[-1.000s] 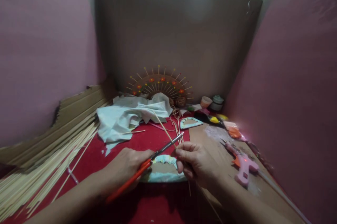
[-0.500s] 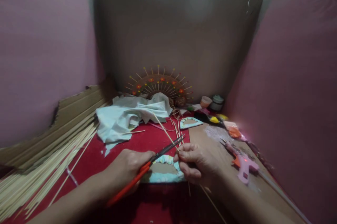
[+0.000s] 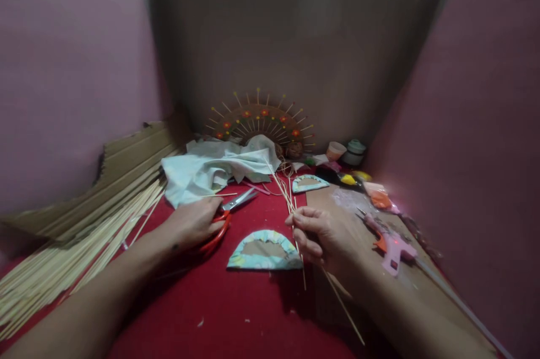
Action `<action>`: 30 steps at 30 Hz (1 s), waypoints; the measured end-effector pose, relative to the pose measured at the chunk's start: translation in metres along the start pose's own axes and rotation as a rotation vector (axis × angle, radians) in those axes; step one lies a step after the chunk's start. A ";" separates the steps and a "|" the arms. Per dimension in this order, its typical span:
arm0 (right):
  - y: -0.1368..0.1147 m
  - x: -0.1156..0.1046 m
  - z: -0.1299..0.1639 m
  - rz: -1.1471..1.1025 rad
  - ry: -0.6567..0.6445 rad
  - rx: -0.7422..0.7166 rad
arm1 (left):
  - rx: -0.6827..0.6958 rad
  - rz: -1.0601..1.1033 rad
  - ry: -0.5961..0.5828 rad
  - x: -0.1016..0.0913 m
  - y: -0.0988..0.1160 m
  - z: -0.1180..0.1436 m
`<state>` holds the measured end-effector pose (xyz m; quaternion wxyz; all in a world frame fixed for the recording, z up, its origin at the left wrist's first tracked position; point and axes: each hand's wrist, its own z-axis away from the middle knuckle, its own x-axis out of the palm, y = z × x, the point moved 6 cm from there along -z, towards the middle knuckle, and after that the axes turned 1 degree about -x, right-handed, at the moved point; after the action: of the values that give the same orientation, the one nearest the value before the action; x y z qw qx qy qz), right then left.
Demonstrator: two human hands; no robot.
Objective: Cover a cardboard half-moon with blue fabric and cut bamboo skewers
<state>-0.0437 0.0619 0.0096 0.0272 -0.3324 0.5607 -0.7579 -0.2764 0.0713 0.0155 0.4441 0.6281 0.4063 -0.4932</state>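
Head view: the left hand (image 3: 192, 224) lies on the red felt-like worktop (image 3: 236, 314), its fingers closed around the orange handles of the scissors (image 3: 228, 210), whose steel blades point up and right, flat on the cloth. The right hand (image 3: 320, 232) pinches a thin, pale wooden stick (image 3: 314, 257) between thumb and forefinger; the stick runs aslant from the far clutter down toward the near edge. Between the hands lies a half-disc (image 3: 265, 251) of brown card with a ruffled, pale blue and yellow patterned rim, just left of the stick. A second, smaller half-disc (image 3: 309, 183) lies farther back. A long bundle of bamboo sticks (image 3: 76, 252) fans along the left. Crumpled white cloth (image 3: 215, 170) sits behind the left hand, and a brown fan-shaped piece (image 3: 259, 122) with orange flowers and bead-tipped spokes leans against the back board. A pink glue gun (image 3: 390, 246) rests on brown card at right.

Half a second ago the scissors were raised over the half-disc, blades at the stick; now they are down on the cloth to the left, and the half-disc lies uncovered. No writing can be read.
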 end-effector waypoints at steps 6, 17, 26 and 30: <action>0.017 0.010 0.004 0.047 -0.057 0.069 | 0.042 -0.197 0.214 -0.014 0.021 0.005; 0.035 0.026 0.014 0.000 -0.192 0.238 | 0.654 -0.052 0.645 -0.027 0.098 0.029; 0.041 0.028 0.013 -0.125 -0.269 0.259 | 0.663 -0.038 0.624 -0.024 0.096 0.027; 0.045 0.029 0.013 -0.161 -0.287 0.266 | 0.636 -0.066 0.629 -0.022 0.096 0.029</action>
<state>-0.0742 0.0227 -0.0134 0.0900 -0.4743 0.4177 -0.7698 -0.1972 0.0152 0.0490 0.0680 0.8395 0.3696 -0.3925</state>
